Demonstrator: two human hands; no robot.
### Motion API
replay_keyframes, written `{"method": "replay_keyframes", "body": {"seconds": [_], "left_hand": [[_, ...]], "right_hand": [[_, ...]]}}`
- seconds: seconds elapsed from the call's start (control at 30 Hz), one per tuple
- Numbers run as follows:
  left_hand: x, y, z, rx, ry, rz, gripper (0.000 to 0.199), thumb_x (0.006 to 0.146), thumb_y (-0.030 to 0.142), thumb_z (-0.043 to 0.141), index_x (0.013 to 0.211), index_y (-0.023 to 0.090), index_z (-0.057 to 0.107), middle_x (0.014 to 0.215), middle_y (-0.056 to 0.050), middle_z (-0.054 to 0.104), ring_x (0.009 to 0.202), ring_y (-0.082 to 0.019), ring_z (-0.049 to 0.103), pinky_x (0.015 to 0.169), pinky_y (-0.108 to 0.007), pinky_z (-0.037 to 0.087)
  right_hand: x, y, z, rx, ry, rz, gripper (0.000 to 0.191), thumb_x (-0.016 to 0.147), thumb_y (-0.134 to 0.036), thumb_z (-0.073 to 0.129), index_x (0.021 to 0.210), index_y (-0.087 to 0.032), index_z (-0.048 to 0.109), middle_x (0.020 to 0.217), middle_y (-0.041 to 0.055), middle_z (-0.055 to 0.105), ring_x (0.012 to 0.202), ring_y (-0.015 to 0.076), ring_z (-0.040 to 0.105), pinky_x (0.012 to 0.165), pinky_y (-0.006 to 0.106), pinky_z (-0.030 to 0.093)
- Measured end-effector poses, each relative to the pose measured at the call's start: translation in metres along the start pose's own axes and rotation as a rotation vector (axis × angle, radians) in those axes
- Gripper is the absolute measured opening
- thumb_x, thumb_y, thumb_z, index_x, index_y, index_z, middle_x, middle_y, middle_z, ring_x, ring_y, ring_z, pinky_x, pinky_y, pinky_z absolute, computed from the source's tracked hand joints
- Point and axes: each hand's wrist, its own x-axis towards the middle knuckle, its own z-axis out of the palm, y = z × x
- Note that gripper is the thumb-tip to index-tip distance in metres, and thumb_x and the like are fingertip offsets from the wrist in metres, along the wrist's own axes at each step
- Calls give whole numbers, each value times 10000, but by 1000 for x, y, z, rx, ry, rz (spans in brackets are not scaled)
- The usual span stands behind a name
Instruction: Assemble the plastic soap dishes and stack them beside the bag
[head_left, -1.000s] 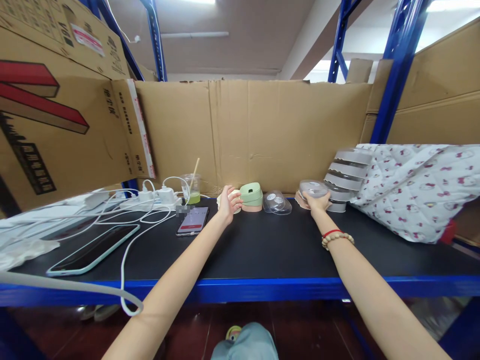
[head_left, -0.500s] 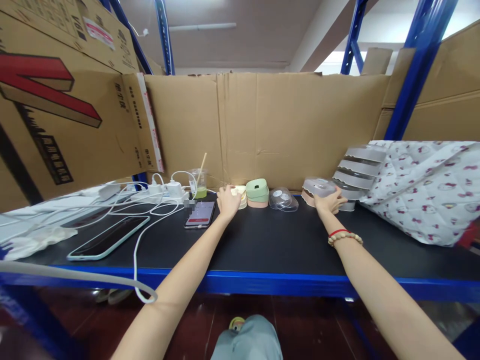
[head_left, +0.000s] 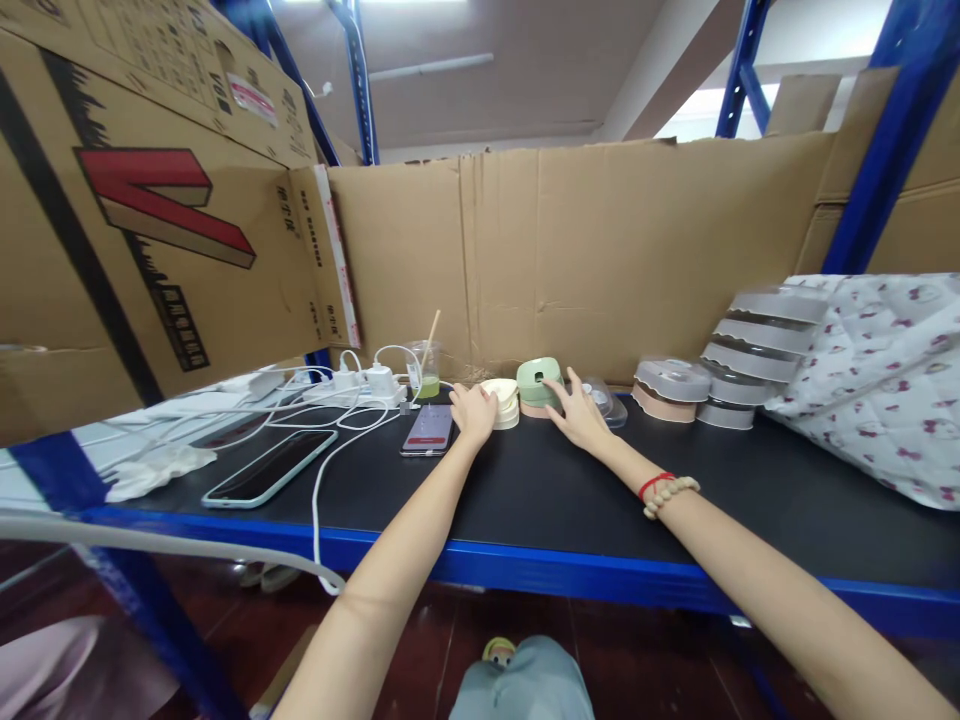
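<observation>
My left hand rests against the left side of a short stack of cream, oval-shaped pieces; its fingers are slightly apart and seem to touch the stack without wrapping round it. My right hand has its fingers spread, with the thumb and fingertips at the right side of a light green piece with a dark opening on top. Beneath the green layers sits a peach layer. Behind my right hand, clear plastic covers are partly hidden.
To the right stand a grey-topped piece on a peach one and a leaning stack of grey pieces, beside a patterned white bag. Leftward lie two phones, a cup with green liquid and tangled white cables. Cardboard walls the back.
My right hand has moved left from the grey-topped piece to the green one, and its fingers have spread. My left hand stays by the cream stack. The camera view has turned left.
</observation>
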Motion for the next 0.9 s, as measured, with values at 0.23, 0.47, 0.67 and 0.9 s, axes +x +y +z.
{"method": "replay_keyframes", "body": {"seconds": [0.23, 0.47, 0.67, 0.9], "left_hand": [[9, -7, 2, -377, -79, -254, 481, 739, 232, 645, 1175, 147, 460, 1202, -170, 586, 1157, -268, 539, 909, -321, 414], [22, -16, 14, -480, -18, -319, 392, 667, 204, 647, 1050, 179, 566, 1065, -135, 661, 1074, -280, 598, 847, -342, 457], [33, -23, 31, -664, -98, -298, 183, 681, 223, 584, 837, 144, 639, 736, -118, 662, 832, -272, 667, 642, -319, 491], [35, -15, 31, -918, -130, -236, 313, 716, 254, 550, 1006, 148, 602, 832, -90, 666, 782, -214, 653, 602, -285, 505]], "right_hand": [[-4, 14, -4, -27, -12, -23, 260, 779, -265, 592, 1032, -208, 600, 1345, 165, 391, 1049, 303, 591, 878, 473, 486], [-1, 12, -4, -84, -8, -107, 222, 773, -210, 621, 995, -203, 632, 1278, 149, 463, 967, 268, 630, 814, 412, 524], [-1, 11, -8, -19, 6, -93, 102, 786, -213, 616, 882, -186, 635, 1251, 136, 508, 927, 246, 633, 784, 386, 521], [-4, -6, -22, 204, 284, 67, 226, 852, -374, 522, 952, -198, 621, 1210, 116, 560, 997, 258, 604, 711, 354, 510]]}}
